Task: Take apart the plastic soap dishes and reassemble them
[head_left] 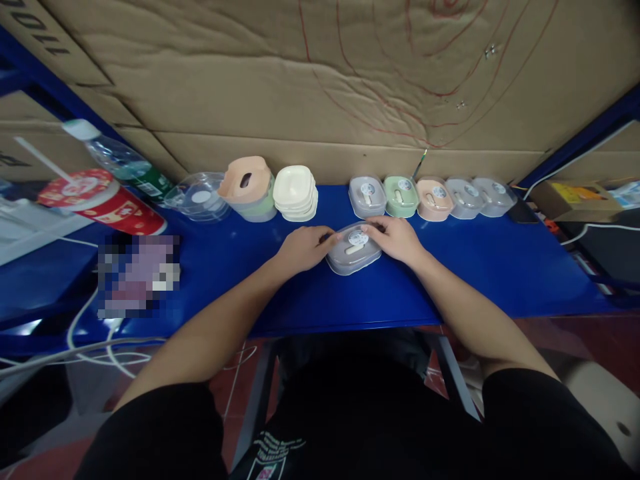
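Item: small lidded plastic box point(353, 249), clear lid over a pale base with a round sticker and a little spoon-like piece under the lid, lying at centre of the blue table point(500, 267), with the left hand point(303, 247) pressed to its 9 o'clock edge and the right hand point(395, 238) to its 2 o'clock corner, hands apart and bearing on the lid rim. Handling, by judgement: light, stiff, smooth and a little slippery, the thin lid apt to flex or crack, so best held at opposite rims or corners. Obscured: fingertips at the far rim are hidden, so lid seating cannot be told; a row of like boxes point(433, 197) at 12 to 1 o'clock, stacked bowls point(295, 193) at 11, a blurred patch at 9.
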A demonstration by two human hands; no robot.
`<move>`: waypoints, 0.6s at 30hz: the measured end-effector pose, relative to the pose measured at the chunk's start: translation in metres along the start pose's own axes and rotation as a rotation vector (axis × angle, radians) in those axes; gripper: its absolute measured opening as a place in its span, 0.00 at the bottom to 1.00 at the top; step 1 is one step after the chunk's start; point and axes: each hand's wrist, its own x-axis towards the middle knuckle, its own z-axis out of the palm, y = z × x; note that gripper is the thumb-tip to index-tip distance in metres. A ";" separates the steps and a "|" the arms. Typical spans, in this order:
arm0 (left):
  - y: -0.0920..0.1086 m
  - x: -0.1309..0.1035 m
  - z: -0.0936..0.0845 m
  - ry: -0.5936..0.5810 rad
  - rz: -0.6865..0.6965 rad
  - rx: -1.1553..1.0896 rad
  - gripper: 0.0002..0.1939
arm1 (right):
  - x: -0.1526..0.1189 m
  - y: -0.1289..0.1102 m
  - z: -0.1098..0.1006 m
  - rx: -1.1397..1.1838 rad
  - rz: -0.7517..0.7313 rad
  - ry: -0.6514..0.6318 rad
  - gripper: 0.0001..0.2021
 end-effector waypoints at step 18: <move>-0.007 0.004 0.004 -0.004 0.006 -0.008 0.29 | 0.004 0.004 0.007 0.029 -0.097 -0.030 0.20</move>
